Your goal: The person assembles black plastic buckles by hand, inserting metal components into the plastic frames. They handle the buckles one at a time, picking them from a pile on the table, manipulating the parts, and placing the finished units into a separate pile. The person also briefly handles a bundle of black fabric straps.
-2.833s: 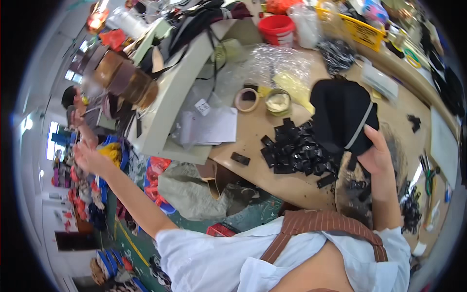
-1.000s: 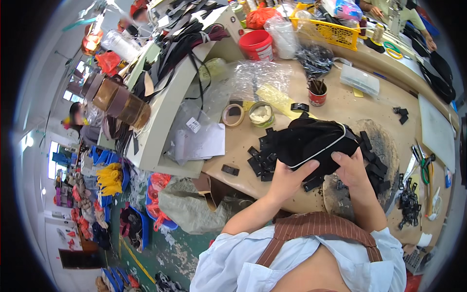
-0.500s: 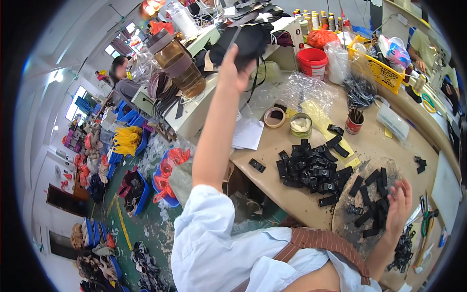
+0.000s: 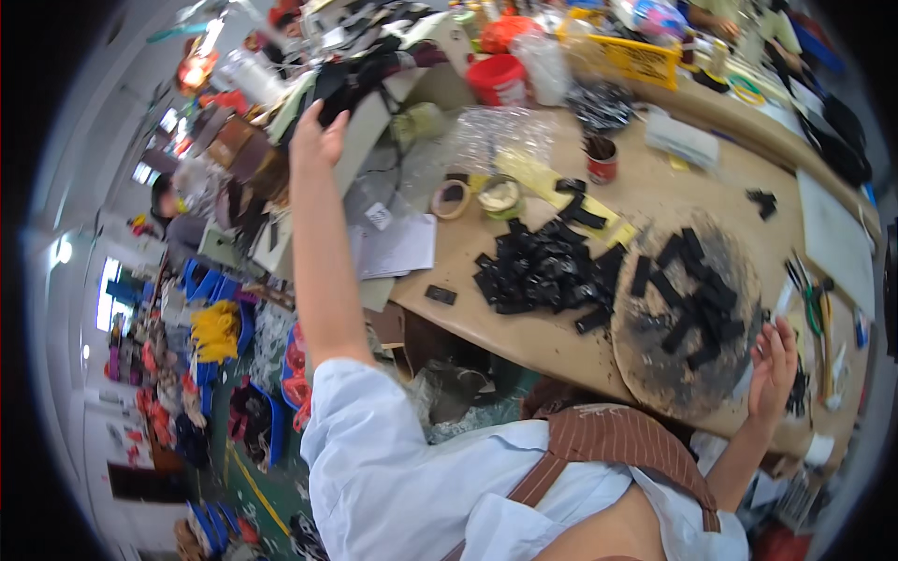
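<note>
The left hand (image 4: 318, 138), thumb and fingers spread, is beside the black fabric pieces (image 4: 351, 86); contact is unclear. The right hand (image 4: 773, 374), loosely spread, has black strips (image 4: 708, 301) on a round board (image 4: 659, 381) to its left.

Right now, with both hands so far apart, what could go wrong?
The bare right hand is by the round, stained tan board; a sweep might scatter the loose flat black strips on it. The green-handled tool also lies near that hand and could get bumped. The bare left hand appears close to the brown, purple-banded bottle, which it might topple.
</note>
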A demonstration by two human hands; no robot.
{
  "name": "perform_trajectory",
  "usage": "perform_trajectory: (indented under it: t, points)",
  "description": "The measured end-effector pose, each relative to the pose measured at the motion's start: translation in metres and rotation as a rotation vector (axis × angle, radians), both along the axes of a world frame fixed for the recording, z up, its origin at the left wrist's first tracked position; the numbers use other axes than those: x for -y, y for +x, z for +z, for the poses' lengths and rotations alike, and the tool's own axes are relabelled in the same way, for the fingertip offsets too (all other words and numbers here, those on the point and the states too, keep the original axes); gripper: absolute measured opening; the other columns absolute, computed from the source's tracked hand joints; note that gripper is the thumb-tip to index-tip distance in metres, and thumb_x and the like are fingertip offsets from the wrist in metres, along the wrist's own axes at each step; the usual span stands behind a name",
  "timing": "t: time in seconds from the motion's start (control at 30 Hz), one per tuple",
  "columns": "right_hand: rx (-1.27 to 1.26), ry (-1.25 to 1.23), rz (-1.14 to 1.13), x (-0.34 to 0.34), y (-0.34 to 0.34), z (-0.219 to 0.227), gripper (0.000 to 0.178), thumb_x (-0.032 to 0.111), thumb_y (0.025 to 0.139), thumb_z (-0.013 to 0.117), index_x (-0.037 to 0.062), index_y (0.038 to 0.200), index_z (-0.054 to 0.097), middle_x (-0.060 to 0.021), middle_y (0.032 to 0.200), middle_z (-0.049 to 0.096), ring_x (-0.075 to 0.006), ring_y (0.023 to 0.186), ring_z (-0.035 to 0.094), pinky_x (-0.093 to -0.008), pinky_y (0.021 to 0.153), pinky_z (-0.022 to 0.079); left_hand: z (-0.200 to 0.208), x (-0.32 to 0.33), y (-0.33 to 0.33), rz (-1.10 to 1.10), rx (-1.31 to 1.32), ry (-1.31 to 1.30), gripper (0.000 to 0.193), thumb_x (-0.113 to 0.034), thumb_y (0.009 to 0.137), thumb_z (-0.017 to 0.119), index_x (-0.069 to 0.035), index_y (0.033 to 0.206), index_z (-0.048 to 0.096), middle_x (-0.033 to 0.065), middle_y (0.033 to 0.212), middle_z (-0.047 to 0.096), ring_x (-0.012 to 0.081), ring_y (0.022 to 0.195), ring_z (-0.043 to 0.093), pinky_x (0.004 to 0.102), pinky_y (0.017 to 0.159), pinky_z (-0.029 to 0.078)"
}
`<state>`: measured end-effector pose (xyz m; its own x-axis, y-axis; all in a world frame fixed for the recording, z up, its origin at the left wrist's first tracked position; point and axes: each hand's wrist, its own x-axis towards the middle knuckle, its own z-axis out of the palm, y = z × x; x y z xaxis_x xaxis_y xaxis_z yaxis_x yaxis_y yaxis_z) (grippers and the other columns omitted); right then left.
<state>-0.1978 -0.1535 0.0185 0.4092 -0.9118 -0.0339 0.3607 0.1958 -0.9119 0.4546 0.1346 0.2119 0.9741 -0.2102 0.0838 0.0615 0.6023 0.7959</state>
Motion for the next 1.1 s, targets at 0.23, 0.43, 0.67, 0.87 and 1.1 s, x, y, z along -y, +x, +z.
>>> perform_trajectory:
  t: [0.23, 0.43, 0.67, 0.87, 1.1]
  points:
    - [-0.144, -0.076, -0.049, -0.005, -0.035, -0.009, 0.027, 0.011, 0.087, 0.057, 0.0043, 0.113, 0.054, -0.0031, 0.098, 0.058, -0.0089, 0.082, 0.055, -0.0219, 0.07, 0.043, -0.099, 0.003, -0.268, -0.298, 0.294, 0.378, 0.056, -0.019, 0.091, 0.053, 0.001, 0.136, 0.027, 0.0235, 0.133, 0.038, 0.0307, 0.124, 0.041, 0.0364, 0.099, 0.039]
    - [-0.565, -0.365, -0.289, 0.037, -0.124, -0.044, 0.025, 0.007, 0.087, 0.055, 0.0009, 0.111, 0.054, -0.0037, 0.094, 0.06, -0.0099, 0.082, 0.056, -0.0232, 0.074, 0.045, -0.234, 0.002, -0.437, -0.645, -0.064, 0.358, 0.025, -0.004, 0.089, 0.052, 0.003, 0.113, 0.051, 0.0163, 0.109, 0.059, 0.0257, 0.097, 0.061, 0.035, 0.081, 0.053]
    - [-1.103, -0.762, -0.168, 0.086, -0.106, -0.033, 0.026, 0.008, 0.08, 0.061, 0.0026, 0.106, 0.06, -0.0136, 0.095, 0.063, -0.0234, 0.08, 0.061, -0.032, 0.073, 0.048, -0.236, 0.04, -0.47, -0.794, 0.0, 0.439, 0.022, -0.007, 0.092, 0.049, 0.002, 0.111, 0.051, 0.0153, 0.11, 0.059, 0.0216, 0.096, 0.061, 0.0312, 0.082, 0.051]
    - [-1.395, -0.886, 0.163, 0.152, -0.099, -0.044, 0.016, 0.009, 0.073, 0.066, 0.0011, 0.088, 0.065, -0.0168, 0.087, 0.061, -0.0322, 0.08, 0.06, -0.0379, 0.072, 0.047, -0.206, 0.056, -0.494, -0.88, 0.084, 0.531, 0.023, -0.005, 0.091, 0.047, 0.003, 0.112, 0.05, 0.0144, 0.115, 0.057, 0.02, 0.099, 0.059, 0.0299, 0.082, 0.05]
    - [-1.301, -0.705, 0.232, 0.131, -0.109, -0.044, 0.012, 0.005, 0.077, 0.064, -0.0009, 0.087, 0.061, -0.0071, 0.074, 0.058, -0.0152, 0.07, 0.054, -0.0283, 0.066, 0.045, -0.22, 0.077, -0.509, -1.06, 0.048, 0.468, 0.022, -0.003, 0.091, 0.048, 0.002, 0.113, 0.051, 0.0111, 0.115, 0.057, 0.016, 0.102, 0.057, 0.0279, 0.089, 0.046]
